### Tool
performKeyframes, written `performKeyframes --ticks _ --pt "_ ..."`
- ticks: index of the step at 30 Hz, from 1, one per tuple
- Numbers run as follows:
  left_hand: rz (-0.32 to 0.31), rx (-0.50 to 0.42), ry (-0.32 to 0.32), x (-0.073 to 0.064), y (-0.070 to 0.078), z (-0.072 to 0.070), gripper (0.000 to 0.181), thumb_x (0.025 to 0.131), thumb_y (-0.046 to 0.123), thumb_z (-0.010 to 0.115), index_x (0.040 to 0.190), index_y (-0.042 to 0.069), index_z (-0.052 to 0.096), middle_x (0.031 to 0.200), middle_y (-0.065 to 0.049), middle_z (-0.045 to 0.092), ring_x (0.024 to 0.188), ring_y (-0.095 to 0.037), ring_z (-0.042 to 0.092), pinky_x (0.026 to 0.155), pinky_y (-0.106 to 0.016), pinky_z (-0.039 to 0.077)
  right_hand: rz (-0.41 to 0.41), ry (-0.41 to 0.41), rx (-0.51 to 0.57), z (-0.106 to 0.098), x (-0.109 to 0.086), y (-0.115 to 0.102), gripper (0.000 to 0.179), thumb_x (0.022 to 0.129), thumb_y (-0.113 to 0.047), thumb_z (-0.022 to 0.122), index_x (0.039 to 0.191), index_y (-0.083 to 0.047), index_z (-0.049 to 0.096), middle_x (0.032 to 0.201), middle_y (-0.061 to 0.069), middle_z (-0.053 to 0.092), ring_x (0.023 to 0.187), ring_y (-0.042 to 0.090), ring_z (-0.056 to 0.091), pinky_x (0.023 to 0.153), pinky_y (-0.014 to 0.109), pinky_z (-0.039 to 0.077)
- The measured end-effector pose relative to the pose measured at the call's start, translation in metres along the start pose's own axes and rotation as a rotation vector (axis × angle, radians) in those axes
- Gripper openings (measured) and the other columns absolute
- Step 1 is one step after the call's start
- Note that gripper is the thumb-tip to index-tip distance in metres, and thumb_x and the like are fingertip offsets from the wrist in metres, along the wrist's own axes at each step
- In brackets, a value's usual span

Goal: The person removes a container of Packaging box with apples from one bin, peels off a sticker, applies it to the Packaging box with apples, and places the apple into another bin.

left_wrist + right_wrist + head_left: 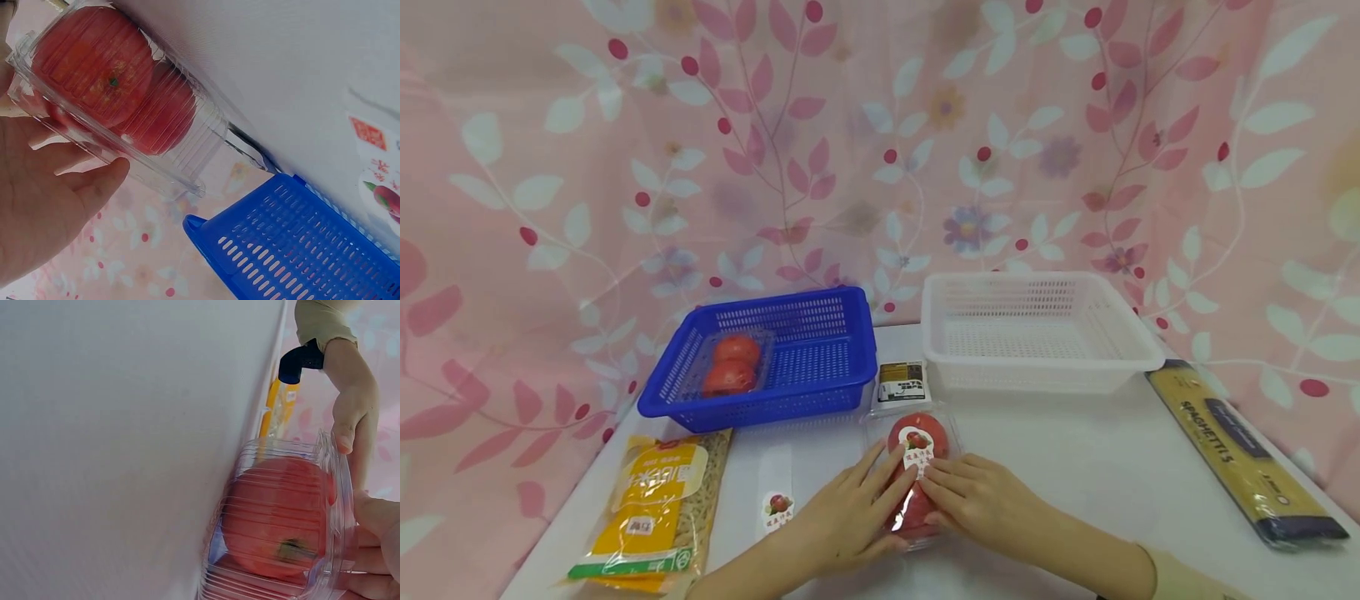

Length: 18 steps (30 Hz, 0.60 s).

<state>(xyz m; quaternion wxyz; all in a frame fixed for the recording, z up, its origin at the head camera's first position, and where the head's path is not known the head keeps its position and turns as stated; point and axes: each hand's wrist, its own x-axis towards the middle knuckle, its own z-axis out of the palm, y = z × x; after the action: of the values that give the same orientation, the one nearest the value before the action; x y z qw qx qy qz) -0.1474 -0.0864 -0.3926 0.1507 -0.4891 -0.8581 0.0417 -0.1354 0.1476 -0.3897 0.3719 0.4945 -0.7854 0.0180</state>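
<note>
Left hand (pixel 842 521) and right hand (pixel 988 500) on our tomato box (pixel 938 433).
From the left, we see a yellow bag (pixel 647 508), a blue basket (pixel 808 358) holding tomatoes (pixel 733 367), then the left hand, straight-fingered, touching the box's label (pixel 917 448). The box lies on the desk (pixel 1045 450), nearer us than the baskets; the right hand, also straight-fingered, touches its other side. Beyond: a white basket (pixel 1033 337), a spaghetti packet (pixel 1243 454).

Left fingers (pixel 103 184) against clear box (pixel 201 130) of tomatoes (pixel 94 62), blue basket (pixel 250 209) beyond
</note>
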Motion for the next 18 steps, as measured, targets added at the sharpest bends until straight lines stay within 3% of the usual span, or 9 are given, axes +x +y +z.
performKeyframes --ticks 11,18 --pt "-0.007 -0.019 -0.017 0.0007 0.0008 -0.0029 0.068 0.091 0.054 0.039 0.141 0.008 0.033 0.145 -0.016 0.030 0.131 -0.037 0.028 0.095 -0.040 0.041 0.035 0.024 0.034 0.0002 0.0005 -0.0027 0.032 0.093 -0.031 0.051 0.097 -0.007 0.071 0.096 0.004 0.069 0.089 0.016 0.065 0.073 0.031 0.051" --pt "-0.004 -0.005 -0.016 0.0000 -0.0007 -0.0019 0.068 0.092 0.055 0.036 0.141 0.008 0.035 0.144 -0.016 0.031 0.131 -0.036 0.029 0.098 -0.039 0.038 0.024 0.022 0.034 0.0006 -0.0010 -0.0027 0.038 0.098 -0.030 0.041 0.100 -0.005 0.070 0.099 0.006 0.068 0.093 0.018 0.064 0.075 0.033 0.051"
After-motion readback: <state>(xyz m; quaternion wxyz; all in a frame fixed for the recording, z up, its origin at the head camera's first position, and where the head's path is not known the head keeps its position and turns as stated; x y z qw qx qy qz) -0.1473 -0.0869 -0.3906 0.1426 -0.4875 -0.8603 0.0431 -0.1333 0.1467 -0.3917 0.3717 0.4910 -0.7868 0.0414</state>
